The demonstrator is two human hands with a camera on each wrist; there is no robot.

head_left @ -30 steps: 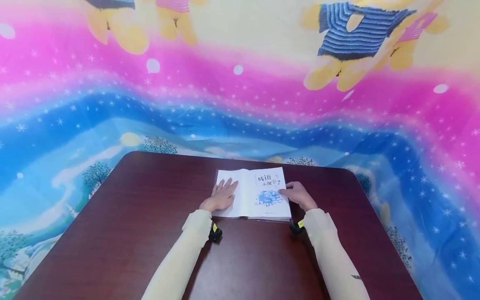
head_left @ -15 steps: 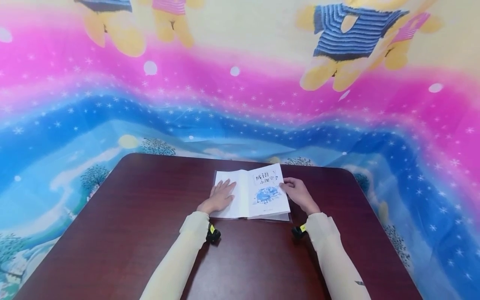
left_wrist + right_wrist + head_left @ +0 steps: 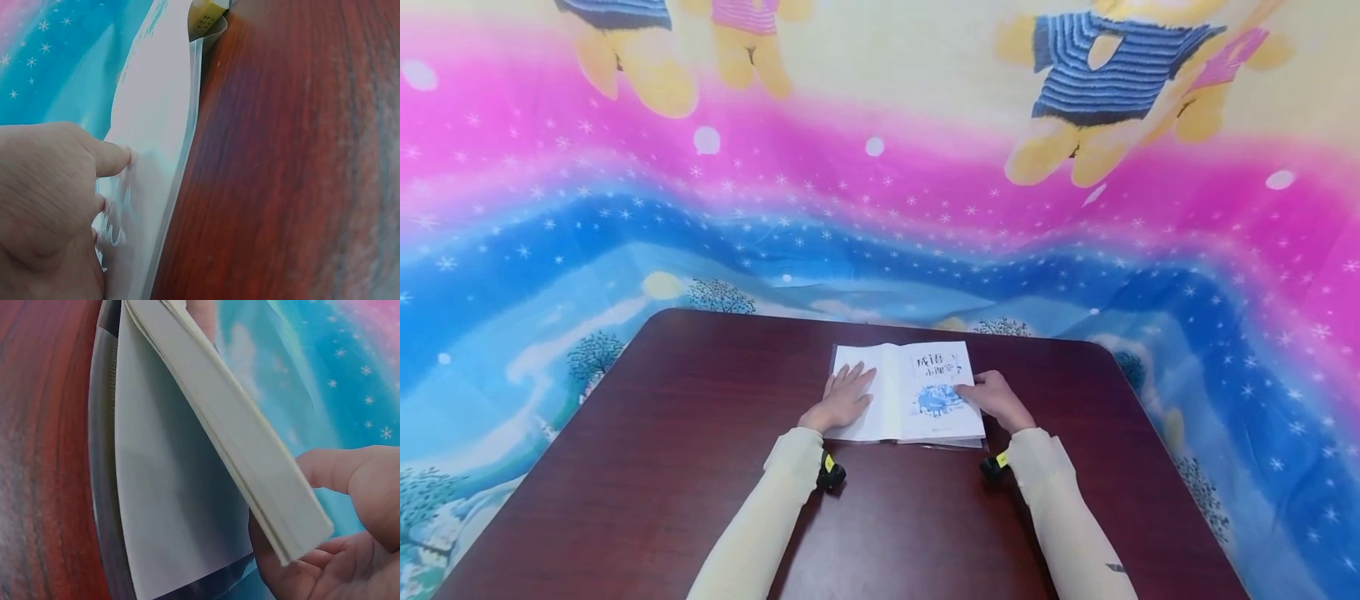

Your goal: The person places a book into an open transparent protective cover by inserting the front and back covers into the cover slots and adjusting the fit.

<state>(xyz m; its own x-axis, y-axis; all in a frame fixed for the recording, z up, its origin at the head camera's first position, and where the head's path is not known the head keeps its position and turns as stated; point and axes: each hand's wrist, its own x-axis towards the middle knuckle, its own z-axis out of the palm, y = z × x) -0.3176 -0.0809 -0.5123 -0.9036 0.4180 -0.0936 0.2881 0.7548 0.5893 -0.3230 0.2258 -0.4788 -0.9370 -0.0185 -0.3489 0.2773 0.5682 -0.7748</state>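
An open book (image 3: 917,421) in a clear plastic cover lies toward the far side of the table. Its right page carries a title and a blue drawing; the left page is white. My left hand (image 3: 844,400) rests on the left page with fingers spread. At the right edge, my right hand (image 3: 997,398) pinches the thick block of pages (image 3: 240,440), thumb on top and fingers beneath. In the right wrist view, this block stands raised at an angle off the sheet and back cover under it. In the left wrist view, the left thumb (image 3: 112,159) touches the page.
The dark red-brown wooden table (image 3: 895,517) has rounded far corners. Behind it hangs a colourful cloth (image 3: 850,192) with bears and snowflakes. Black wrist cameras with yellow labels are strapped at both cuffs.
The block of pages rose at its right side half a second ago and has since come down somewhat. My right thumb now reaches further onto the page. The left hand stays on the left page.
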